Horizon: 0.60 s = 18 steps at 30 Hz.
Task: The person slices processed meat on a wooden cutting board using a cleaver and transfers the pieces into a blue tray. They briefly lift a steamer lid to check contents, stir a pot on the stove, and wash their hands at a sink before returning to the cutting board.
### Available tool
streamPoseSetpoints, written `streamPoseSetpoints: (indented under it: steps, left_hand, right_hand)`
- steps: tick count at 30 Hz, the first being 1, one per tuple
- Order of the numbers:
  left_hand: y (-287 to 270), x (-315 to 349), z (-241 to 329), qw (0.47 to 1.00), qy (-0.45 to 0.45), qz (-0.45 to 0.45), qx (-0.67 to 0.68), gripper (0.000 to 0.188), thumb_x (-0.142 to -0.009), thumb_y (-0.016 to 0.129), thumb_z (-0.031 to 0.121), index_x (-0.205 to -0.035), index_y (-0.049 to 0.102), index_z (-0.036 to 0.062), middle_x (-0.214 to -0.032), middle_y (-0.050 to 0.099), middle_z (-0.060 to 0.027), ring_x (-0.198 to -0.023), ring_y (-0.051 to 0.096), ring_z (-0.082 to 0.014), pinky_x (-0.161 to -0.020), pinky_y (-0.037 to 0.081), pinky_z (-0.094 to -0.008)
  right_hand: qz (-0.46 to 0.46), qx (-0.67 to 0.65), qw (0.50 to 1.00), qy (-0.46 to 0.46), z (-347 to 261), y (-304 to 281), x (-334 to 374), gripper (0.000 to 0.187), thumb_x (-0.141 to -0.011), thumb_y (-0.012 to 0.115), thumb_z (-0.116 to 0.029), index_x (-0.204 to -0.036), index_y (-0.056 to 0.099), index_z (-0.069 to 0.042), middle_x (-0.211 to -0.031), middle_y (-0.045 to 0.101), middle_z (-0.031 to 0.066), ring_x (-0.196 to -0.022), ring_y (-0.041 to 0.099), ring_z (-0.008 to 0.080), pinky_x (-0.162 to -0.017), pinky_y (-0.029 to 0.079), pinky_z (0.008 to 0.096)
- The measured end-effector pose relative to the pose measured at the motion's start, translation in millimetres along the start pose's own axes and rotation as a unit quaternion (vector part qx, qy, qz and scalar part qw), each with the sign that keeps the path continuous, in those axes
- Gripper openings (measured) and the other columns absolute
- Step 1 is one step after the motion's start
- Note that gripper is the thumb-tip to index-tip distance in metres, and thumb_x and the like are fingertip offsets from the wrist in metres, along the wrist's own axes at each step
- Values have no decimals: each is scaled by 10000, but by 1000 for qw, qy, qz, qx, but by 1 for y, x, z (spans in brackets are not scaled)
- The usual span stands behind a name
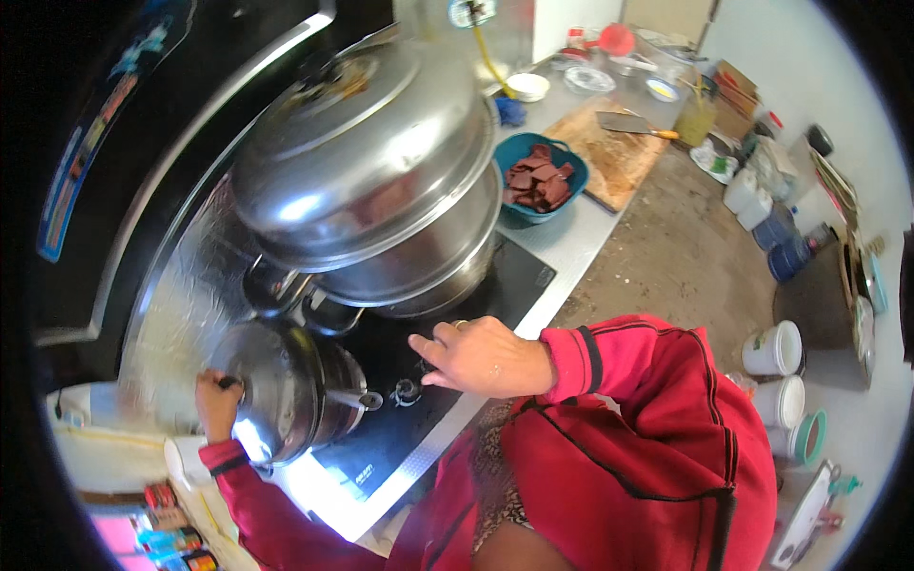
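Note:
On the black-topped stove (528,285), my left hand (219,407) is closed on the dark knob of a round pot lid (262,381). The lid sits on a smaller metal pot (333,381), whose grey handle (354,398) points toward the stove's front. My right hand (490,357) reaches over the front of the stove, with thumb and fingers around a dark control knob that they mostly hide. Beside those fingers is another control knob (407,392). Behind the smaller pot stands a large steamer pot (419,271) under a tall domed lid (371,162).
A teal basin (519,209) of dark red meat slices stands right of the steamer. Beyond lies a wooden cutting board (609,162) with a cleaver (624,123) on it. Bowls and plates crowd the far counter. White buckets (773,349) and jugs (747,195) line the floor at right.

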<state>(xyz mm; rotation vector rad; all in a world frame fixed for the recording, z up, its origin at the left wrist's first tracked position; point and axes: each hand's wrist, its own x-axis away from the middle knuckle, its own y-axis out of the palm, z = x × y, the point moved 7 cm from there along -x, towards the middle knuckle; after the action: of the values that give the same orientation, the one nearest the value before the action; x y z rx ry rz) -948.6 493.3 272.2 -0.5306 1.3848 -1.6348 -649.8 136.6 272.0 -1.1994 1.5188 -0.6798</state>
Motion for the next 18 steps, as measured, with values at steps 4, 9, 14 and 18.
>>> streamPoseSetpoints:
  steps: [4, 9, 14, 18]
  left_hand:
    - [1, 6, -25, 1000, 16, 3, -11, 238, -695, 683, 73, -899, 596, -12, -929, 580, -199, -890, 592, -364, -827, 473, -429]
    - [-6, 22, -32, 999, -7, 47, 18, 474, -741, 714, 83, -1189, 596, -20, -1039, 569, -158, -902, 571, -298, -842, 475, -383]
    - [-37, 40, -12, 994, -48, 84, 46, 419, -828, 683, 70, -1224, 591, -34, -1065, 584, -144, -881, 554, -248, -834, 468, -355]
    - [-60, 62, 8, 983, 44, 147, 100, 348, -878, 628, 43, -1215, 599, -39, -1113, 616, -140, -896, 556, -190, -788, 468, -331]
  right_hand:
    - [-32, 11, 997, 72, 36, 6, 33, 382, -876, 679, -323, -1020, 613, 25, -810, 611, 163, -712, 665, 338, -599, 533, 436]
    - [-63, -10, 989, 135, 51, 24, 67, 361, -866, 685, -314, -993, 623, 18, -795, 628, 167, -713, 664, 350, -601, 532, 448]
    - [-92, -27, 985, 142, 44, 40, 83, 359, -860, 689, -324, -958, 618, 14, -797, 643, 182, -719, 667, 368, -608, 532, 465]
    - [-114, -30, 983, 139, 35, 50, 90, 357, -853, 694, -321, -957, 620, 12, -793, 651, 188, -729, 673, 378, -619, 537, 476]
